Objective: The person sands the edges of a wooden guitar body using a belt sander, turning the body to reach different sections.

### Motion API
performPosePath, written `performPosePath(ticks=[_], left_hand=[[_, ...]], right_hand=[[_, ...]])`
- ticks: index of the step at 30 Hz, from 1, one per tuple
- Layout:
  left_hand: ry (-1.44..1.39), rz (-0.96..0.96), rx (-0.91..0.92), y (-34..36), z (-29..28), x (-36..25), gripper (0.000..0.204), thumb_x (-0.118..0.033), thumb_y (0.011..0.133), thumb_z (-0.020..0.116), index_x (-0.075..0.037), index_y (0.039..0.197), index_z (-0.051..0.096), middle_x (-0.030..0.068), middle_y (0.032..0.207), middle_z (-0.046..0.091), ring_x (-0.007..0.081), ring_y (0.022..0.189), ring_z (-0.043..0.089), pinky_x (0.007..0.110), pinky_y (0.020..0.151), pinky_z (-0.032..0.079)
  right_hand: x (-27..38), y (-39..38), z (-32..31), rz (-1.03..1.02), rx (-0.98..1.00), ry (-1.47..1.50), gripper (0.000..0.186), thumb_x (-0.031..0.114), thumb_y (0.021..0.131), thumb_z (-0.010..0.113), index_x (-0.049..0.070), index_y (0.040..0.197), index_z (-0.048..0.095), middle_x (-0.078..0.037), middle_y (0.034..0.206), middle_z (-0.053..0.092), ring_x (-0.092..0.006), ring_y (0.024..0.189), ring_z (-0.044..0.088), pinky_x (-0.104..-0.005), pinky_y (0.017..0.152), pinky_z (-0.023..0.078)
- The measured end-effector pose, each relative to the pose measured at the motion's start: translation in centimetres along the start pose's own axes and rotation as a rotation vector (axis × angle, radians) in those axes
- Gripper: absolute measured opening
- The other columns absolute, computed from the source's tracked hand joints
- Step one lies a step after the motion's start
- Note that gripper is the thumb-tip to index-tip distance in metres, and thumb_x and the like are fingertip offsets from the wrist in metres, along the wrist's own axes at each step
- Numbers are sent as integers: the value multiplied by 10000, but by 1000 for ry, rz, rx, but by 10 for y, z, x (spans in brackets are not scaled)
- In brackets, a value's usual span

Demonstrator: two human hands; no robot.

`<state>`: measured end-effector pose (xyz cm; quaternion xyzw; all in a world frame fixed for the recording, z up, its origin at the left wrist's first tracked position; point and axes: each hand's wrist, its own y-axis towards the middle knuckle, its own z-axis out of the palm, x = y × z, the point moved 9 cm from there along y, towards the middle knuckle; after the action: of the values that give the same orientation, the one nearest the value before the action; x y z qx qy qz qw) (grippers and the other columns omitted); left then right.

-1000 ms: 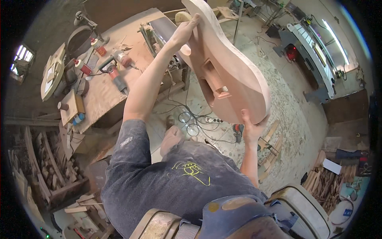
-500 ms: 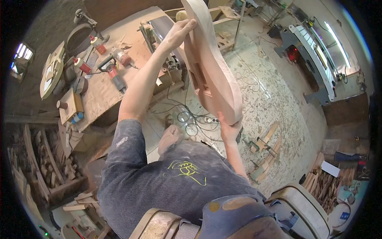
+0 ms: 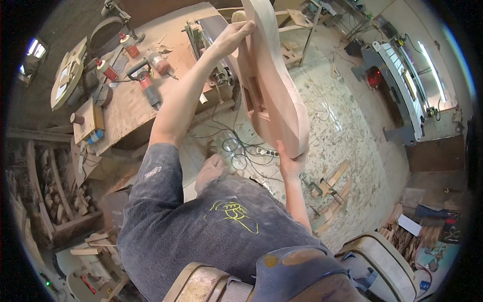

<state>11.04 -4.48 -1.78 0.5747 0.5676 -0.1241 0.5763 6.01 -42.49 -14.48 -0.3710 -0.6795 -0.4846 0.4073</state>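
Note:
An unpainted wooden guitar body (image 3: 288, 100) hangs tilted in the air in front of me, its edge turned partly toward me. Routed cavities show in its left-hand face, and its far end runs out of the picture at the top. My left hand (image 3: 234, 38) grips the body high up, fingers curled over its edge. Lower down, my right hand (image 3: 290, 163) is closed around the near end, with the thumb on the face. Beside my left hand, behind the body, stands a machine with a grey belt (image 3: 214, 27), partly hidden.
At the left, a dusty workbench (image 3: 126, 121) holds an angle grinder (image 3: 147, 88), a drill (image 3: 161, 64), red-and-white bottles (image 3: 107, 70) and another guitar body (image 3: 68, 75). Cables (image 3: 236, 151) lie on the floor below. Clamped wood strips (image 3: 332, 191) rest at the right; a large machine (image 3: 397, 90) stands beyond.
The guitar body has swung slightly more upright, its upper part shifting right with my left hand. My view has turned a little. Both hands keep their hold.

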Motion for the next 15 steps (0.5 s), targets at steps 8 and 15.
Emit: performPosePath(ticks=[8,15], left_hand=[[-62,-119,118,-7,11,15,847,-707,964,386,37,1326,568,154,1258,644,241,1224,557,379,1092,375],[-34,-155,76,-4,7,40,945,-778,929,319,30,1370,530,166,1331,595,250,1275,522,376,1115,354]], right_hand=[[12,1,-22,78,95,-64,698,101,767,860,-44,1316,454,-159,1222,606,-209,1079,620,-337,920,520],[68,27,-33,3,173,-300,636,128,767,859,-76,1243,490,-154,911,714,-233,769,713,-334,695,582]])
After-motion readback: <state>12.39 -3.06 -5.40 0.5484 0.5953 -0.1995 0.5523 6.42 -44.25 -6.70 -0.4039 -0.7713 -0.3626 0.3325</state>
